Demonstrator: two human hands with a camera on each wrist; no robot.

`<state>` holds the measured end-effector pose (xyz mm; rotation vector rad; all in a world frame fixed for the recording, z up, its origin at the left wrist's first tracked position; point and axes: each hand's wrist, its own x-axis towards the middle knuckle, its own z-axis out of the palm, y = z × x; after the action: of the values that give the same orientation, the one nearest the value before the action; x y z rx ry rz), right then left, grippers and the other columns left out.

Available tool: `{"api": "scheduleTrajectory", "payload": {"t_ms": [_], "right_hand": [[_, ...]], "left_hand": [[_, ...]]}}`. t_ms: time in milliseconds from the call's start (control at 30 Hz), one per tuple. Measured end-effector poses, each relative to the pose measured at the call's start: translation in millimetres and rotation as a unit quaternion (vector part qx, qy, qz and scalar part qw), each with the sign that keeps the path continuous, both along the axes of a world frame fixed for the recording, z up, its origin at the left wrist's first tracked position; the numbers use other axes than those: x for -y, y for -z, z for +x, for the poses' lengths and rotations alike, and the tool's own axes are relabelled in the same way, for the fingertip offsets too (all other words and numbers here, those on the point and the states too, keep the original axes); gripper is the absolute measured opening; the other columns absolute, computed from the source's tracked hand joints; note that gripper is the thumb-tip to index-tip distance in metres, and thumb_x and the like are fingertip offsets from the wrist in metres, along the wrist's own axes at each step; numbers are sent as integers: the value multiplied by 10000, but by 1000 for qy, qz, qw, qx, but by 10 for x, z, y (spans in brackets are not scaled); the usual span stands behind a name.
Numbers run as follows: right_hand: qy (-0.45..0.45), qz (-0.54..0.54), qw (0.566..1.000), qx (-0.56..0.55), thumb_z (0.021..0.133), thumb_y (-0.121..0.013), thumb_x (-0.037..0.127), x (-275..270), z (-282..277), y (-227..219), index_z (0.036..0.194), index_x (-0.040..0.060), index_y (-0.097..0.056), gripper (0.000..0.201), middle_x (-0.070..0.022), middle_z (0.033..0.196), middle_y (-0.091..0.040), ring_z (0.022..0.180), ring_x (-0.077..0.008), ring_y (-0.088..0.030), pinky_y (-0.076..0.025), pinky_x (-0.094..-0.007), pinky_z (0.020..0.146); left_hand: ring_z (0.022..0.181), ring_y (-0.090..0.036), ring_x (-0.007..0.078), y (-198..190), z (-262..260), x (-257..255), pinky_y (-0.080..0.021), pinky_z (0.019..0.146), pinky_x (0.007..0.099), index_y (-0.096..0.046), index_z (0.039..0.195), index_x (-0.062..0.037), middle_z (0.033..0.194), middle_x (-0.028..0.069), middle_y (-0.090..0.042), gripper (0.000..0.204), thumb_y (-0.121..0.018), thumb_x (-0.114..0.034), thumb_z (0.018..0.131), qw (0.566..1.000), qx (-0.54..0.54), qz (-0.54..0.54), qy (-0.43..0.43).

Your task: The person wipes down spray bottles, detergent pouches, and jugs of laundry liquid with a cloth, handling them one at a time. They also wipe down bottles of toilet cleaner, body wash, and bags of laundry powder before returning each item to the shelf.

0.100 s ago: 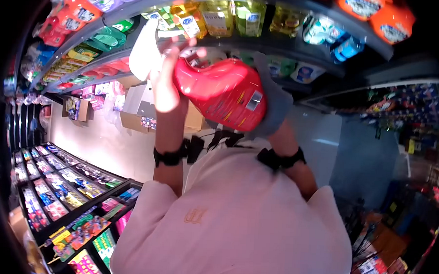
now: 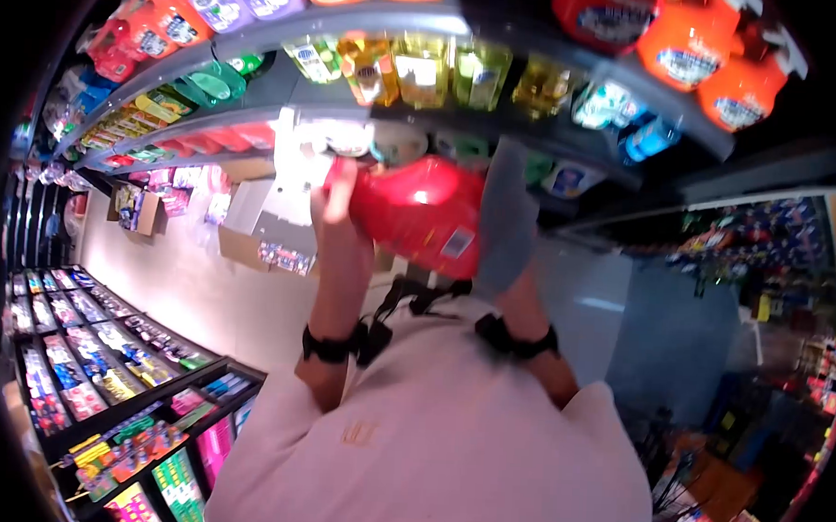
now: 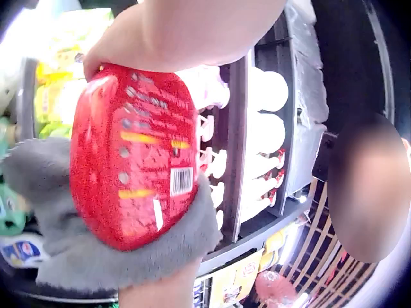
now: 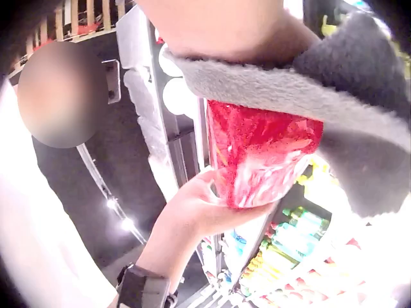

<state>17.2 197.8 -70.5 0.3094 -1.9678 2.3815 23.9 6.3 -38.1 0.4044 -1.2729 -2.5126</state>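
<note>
A red plastic bottle lies tilted sideways between the two hands, its printed back label and barcode facing up in the head view. My left hand grips its narrower neck end, a bright white glare behind the fingers. Around the broad base end wraps a grey fluffy cloth, held against the bottle by my right hand. That hand's fingers are hidden under the cloth. In the right wrist view, the left hand's fingers curl round the lower end of the bottle.
Shelves with yellow and green bottles run just beyond the hands. Orange bottles stand on the upper shelf. Open cardboard boxes sit on the floor to the left, near a slanted display rack.
In the head view the bottle and both hands sit slightly lower, and the shelf has shifted down too. The cloth now shows as a flatter upright fold over the bottle's base.
</note>
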Motion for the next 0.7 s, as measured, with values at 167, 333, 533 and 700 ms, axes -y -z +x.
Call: {"api": "scheduleTrajectory", "payload": {"t_ms": [167,333,533,700], "right_hand": [[-68,93,984,-138,843,-689,153,400,242,-417,1106,20,-634,299,-108,1053,-666,932,-251,-669,-533,-374,817],[-136,292,904,-281,772,-734,227,747,177,-904,1137,-9,-625,448,-174,1142,-633,1003,-332,-644,-510,-381,860],[-311,202,925,-86,811,-725,344,1018,-14,-654,1434,1,-404,779,-168,1361,-525,1235,-278,-522,-386,-352,1056],[-447,3,855,264,900,-640,330,1059,3,-450,1472,39,-353,703,-76,1304,-537,1139,-183,-566,-446,-309,997]], "left_hand": [[811,-665,251,401,26,366,-581,718,389,-524,960,-98,900,125,-630,299,-595,-388,937,980,75,183,23],[836,-602,250,-66,93,783,-523,822,423,-488,962,-74,820,66,-536,225,-551,-289,944,979,-96,181,14],[822,-612,297,-368,243,1198,-498,809,447,-438,990,-53,803,121,-568,290,-672,-161,857,946,-313,-17,84],[810,-642,334,-207,294,1180,-496,802,465,-441,1046,-26,803,140,-598,322,-672,-149,858,928,-311,73,193]]}}
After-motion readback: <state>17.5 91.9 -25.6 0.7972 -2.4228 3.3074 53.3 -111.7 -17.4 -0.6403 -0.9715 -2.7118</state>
